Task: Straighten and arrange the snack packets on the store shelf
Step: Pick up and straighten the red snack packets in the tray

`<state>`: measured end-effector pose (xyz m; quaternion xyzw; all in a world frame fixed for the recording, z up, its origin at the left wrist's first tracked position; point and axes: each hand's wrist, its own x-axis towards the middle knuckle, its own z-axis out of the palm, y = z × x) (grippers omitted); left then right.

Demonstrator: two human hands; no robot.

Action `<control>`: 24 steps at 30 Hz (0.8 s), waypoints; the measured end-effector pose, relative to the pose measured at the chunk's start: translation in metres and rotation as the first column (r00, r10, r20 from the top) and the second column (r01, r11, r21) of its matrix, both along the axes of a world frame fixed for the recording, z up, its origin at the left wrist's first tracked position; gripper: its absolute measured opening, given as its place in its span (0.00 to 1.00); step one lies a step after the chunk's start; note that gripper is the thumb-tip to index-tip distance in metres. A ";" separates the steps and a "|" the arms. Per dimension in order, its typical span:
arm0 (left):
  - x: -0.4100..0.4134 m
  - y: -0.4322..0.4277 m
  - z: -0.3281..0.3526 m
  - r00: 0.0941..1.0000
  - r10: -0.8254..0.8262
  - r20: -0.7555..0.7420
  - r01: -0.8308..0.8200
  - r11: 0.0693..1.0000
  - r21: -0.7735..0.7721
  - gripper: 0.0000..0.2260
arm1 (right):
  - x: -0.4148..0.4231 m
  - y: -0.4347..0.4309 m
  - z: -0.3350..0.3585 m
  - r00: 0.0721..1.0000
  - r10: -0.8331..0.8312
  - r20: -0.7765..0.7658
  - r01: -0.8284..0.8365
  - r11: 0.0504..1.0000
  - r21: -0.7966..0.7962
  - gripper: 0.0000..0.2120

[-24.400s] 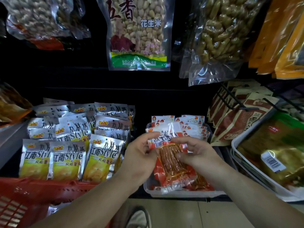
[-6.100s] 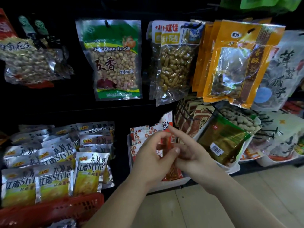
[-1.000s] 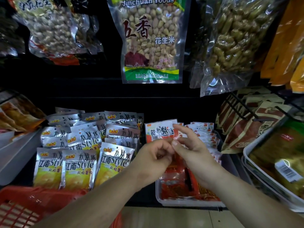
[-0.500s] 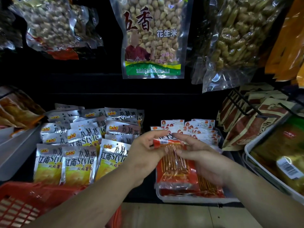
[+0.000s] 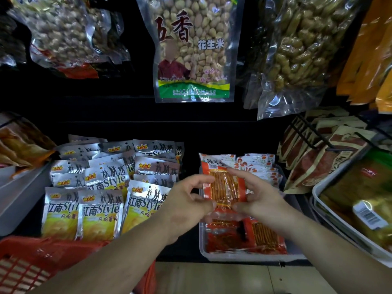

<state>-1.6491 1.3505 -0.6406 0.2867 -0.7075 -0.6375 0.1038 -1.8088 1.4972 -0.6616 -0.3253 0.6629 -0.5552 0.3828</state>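
A red snack packet (image 5: 225, 183) with orange sticks showing through its clear window stands tilted above the white tray (image 5: 244, 256). My left hand (image 5: 186, 203) holds its left edge with curled fingers. My right hand (image 5: 257, 195) pinches its right side and lower edge. More red packets (image 5: 263, 236) lie flat in the tray, and a row of the same packets (image 5: 259, 164) stands at the tray's back. Silver and yellow packets (image 5: 101, 213) fill the shelf to the left in overlapping rows.
Large bags of peanuts (image 5: 194, 49) hang above on hooks. A red basket (image 5: 31, 264) sits at the lower left. Brown packets (image 5: 318, 158) hang on wire pegs at the right, beside a white tray of green-gold packets (image 5: 360, 200). Tiled floor shows below.
The red packet was lifted upright a second ago, then tipped flatter; now both hands hold it a little higher and further back over the tray.
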 end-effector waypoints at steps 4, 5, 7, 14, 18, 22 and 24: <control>-0.003 -0.004 -0.005 0.999 0.040 -0.035 -0.045 0.986 -0.162 0.15 | 0.009 -0.005 -0.008 0.933 -0.118 -0.340 0.150 0.986 0.067 0.29; -0.003 -0.005 -0.007 0.998 0.030 -0.054 -0.039 0.982 -0.186 0.14 | 0.009 -0.007 -0.008 0.891 -0.173 -0.420 0.204 0.979 0.029 0.24; -0.003 -0.003 -0.009 0.997 -0.016 -0.070 0.000 0.976 -0.219 0.12 | 0.009 -0.012 -0.004 0.917 -0.194 -0.349 0.191 0.981 -0.045 0.18; -0.010 0.016 -0.012 0.972 -0.234 0.018 0.232 0.944 -0.236 0.07 | 0.020 -0.026 -0.012 0.943 -0.324 0.069 0.329 0.941 -0.082 0.25; -0.009 0.008 -0.017 0.993 -0.096 0.063 0.113 0.928 -0.356 0.09 | 0.007 -0.015 -0.006 0.929 -0.367 -0.038 0.363 0.927 -0.093 0.38; -0.007 -0.002 -0.015 0.999 0.043 -0.025 -0.048 0.954 -0.294 0.28 | 0.003 -0.010 -0.013 0.972 -0.230 0.037 0.232 0.970 -0.068 0.30; -0.008 -0.002 -0.019 0.998 0.003 -0.055 -0.018 0.963 -0.271 0.24 | 0.003 -0.008 -0.016 0.984 -0.168 0.065 0.170 0.985 -0.031 0.21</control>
